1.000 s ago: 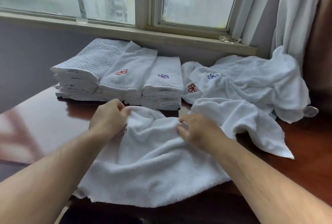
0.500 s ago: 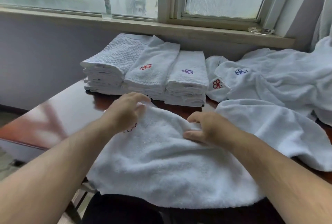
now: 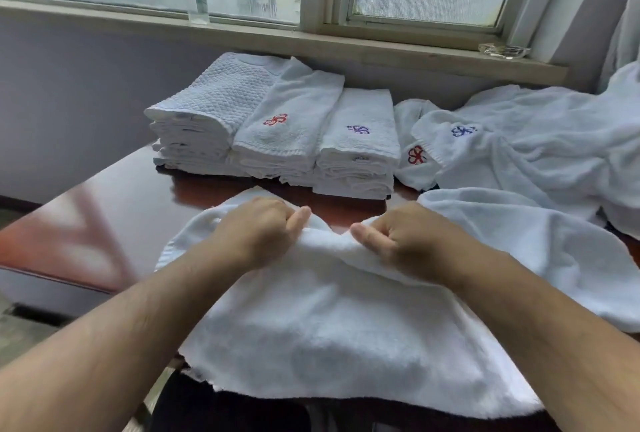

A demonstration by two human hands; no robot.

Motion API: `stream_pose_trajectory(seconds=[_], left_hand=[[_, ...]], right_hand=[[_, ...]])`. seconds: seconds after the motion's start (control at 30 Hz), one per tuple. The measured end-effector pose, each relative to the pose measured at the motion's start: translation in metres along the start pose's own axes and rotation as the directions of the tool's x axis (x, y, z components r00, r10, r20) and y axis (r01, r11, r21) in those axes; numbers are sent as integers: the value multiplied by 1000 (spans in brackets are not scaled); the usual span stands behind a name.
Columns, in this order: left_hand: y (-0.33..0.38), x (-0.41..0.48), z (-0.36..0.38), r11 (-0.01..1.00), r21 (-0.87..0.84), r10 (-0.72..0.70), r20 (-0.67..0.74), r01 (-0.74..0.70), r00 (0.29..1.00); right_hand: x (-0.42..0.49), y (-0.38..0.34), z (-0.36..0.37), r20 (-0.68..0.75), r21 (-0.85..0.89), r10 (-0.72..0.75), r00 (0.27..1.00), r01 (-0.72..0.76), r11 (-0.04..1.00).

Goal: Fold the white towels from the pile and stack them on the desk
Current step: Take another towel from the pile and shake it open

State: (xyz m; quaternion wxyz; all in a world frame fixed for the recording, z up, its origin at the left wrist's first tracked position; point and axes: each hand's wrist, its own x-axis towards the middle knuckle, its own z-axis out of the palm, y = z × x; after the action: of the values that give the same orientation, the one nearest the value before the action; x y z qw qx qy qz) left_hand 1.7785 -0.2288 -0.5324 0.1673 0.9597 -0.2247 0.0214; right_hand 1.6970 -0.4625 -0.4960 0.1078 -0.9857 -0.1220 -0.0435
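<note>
White terry towel [image 3: 329, 320] lies spread on the desk [image 3: 114, 210] before us, our left hand [image 3: 256, 230] and right hand [image 3: 401, 237] apparently pinching its far edge with curled fingers [image 3: 299, 218], ready to fold.

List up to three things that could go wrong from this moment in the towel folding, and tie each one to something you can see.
1. The towel hangs over the desk's near edge; if the left hand and right hand let go, it may slide off.
2. Both hands grip a bunched ridge close together, not at the corners, so the fold may come out uneven.
3. The loose pile lies against the folded stacks; dragging cloth could disturb them.
</note>
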Motion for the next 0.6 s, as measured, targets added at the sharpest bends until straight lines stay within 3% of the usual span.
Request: stream_pose_trajectory(seconds=[0.07,0.2,0.3,0.4,0.5,0.6], left_hand=[[2,1,-2,993,117,-17,83,7,996],[3,2,2,985,146,-113,179,87,977],[5,7,12,968,114,-236,119,222,965],[9,7,26,945,113,-309,-5,308,951],[12,2,34,956,86,-273,-101,281,957],[13,-1,35,999,35,-28,-215,37,976]], right_hand=[[2,6,-2,-19,-148,110,994,-112,983],[0,12,11,195,-260,328,924,-274,926],[-3,11,29,191,-211,496,847,-458,864],[-1,9,31,93,-251,633,768,-597,761],[8,7,25,-6,-372,618,786,-575,728],[11,6,24,-144,-349,374,916,-400,847]])
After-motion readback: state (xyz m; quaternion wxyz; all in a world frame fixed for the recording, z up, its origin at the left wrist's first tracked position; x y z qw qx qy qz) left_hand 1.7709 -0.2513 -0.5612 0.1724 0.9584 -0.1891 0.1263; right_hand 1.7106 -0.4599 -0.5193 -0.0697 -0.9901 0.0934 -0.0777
